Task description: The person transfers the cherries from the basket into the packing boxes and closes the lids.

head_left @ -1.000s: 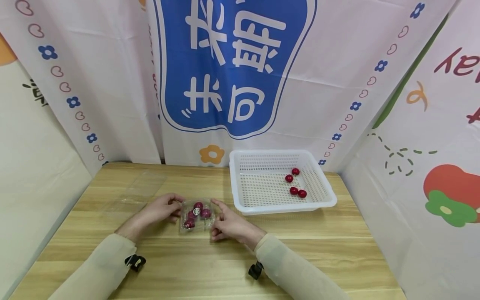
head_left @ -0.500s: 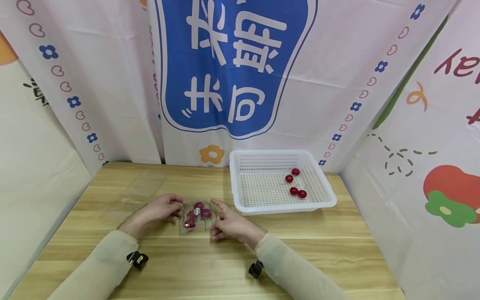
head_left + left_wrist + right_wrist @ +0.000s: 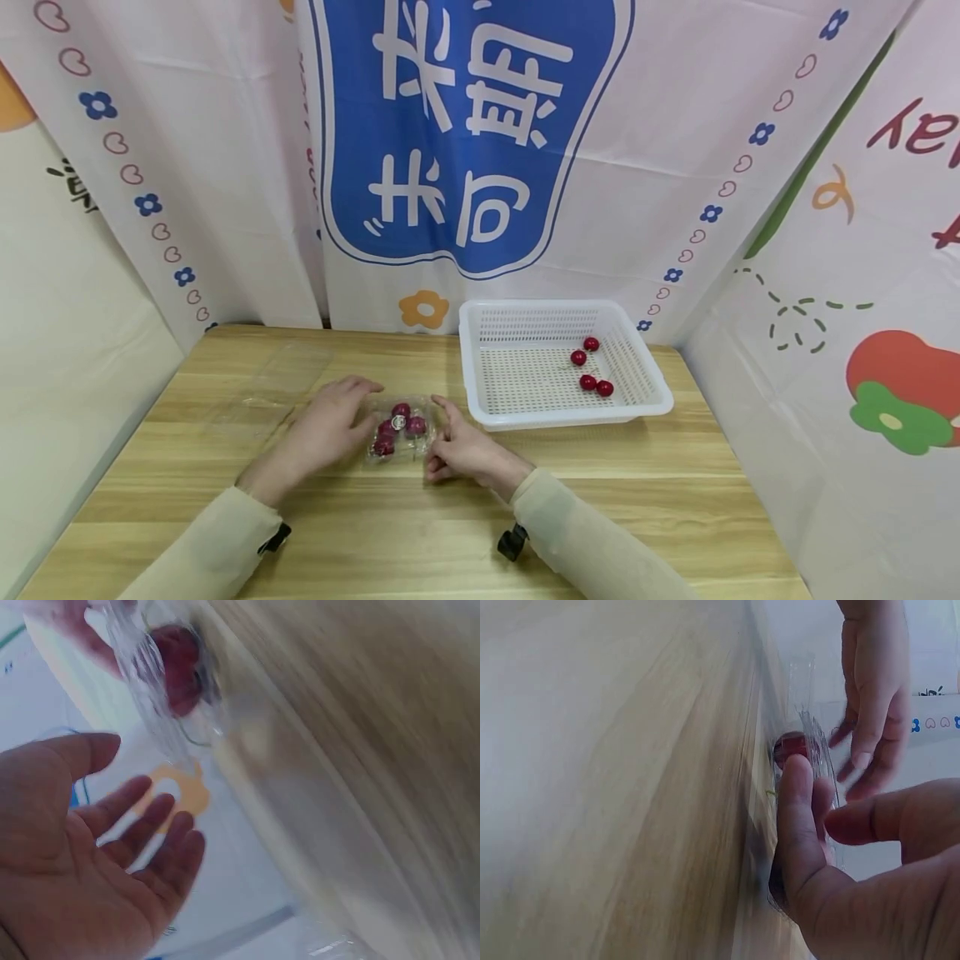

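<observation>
Your clear, square plastic box point(image 3: 420, 446) seems loaded with round, dark-red cherries point(image 3: 401, 410), perhaps closed.
Around it on your wood-grained counter point(image 3: 390, 525): transparent oblong plastic point(image 3: 281, 367) at ten o'clock; left hand point(image 3: 330, 425) at nine, fingers apart, just off the box; right hand point(image 3: 468, 450) between three and four, against its edge, whether clamped you can't tell; white perforated plastic basket point(image 3: 517, 367) at two, its four glossy red cherries point(image 3: 588, 382) apparently left unpacked.
</observation>
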Tool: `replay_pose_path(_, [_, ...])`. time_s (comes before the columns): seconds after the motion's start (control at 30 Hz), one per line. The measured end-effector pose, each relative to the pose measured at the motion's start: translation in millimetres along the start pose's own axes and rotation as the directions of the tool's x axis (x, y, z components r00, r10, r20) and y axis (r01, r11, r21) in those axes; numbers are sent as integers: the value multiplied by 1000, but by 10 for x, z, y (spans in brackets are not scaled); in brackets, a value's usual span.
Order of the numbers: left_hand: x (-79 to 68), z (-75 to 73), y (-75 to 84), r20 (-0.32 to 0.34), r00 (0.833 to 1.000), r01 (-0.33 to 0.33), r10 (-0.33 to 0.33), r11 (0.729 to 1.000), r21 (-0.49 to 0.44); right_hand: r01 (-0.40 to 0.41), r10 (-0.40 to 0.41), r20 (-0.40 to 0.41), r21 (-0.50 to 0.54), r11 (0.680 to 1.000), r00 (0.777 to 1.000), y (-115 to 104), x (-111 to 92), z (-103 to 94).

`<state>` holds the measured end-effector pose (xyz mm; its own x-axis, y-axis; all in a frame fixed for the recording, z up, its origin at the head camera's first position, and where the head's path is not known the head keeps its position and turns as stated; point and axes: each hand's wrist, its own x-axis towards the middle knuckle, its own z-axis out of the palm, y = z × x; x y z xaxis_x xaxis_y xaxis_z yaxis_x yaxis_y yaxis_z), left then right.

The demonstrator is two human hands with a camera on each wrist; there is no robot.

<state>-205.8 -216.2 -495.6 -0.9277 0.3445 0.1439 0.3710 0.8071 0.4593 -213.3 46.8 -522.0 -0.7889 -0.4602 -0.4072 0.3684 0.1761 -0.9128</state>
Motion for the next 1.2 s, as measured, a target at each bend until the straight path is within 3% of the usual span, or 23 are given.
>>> replay_pose_path(0.07, [-37,26,91,2,998,-61,61,997,51,1,-1,-7,1,1000,1000,3,1,6])
replay_pose_path(0.17, [-88,75,195,71,991,-117,111,989,88,2,-2,-14,0,1000,1000,11,8,10])
replay_pose_path(0.33, [-137,144,256,126,983,-150,133,979,135,7,-8,-30,-26,1000,1000,25,2,7])
replay_pose_path(0.47, [-131,170,237,106,985,-150,135,977,152,42,-50,-45,-162,986,998,-3,-55,5])
replay_pose_path(0.57, [-109,172,218,97,984,-160,147,976,147,96,-122,-51,-354,930,991,-59,-121,8])
replay_pose_path(0.7, [-64,171,190,90,983,-170,158,975,146,154,-214,-37,-579,801,976,-158,-231,21])
replay_pose_path(0.93, [35,161,156,83,985,-165,154,975,147,197,-281,1,-717,669,960,-295,-414,58])
replay_pose_path(1.03, [88,159,145,70,984,-170,162,976,138,222,-323,3,-733,643,946,-359,-480,57])
replay_pose_path(1.2, [194,170,104,60,988,-147,141,982,121,266,-375,-6,-695,668,927,-460,-564,19])
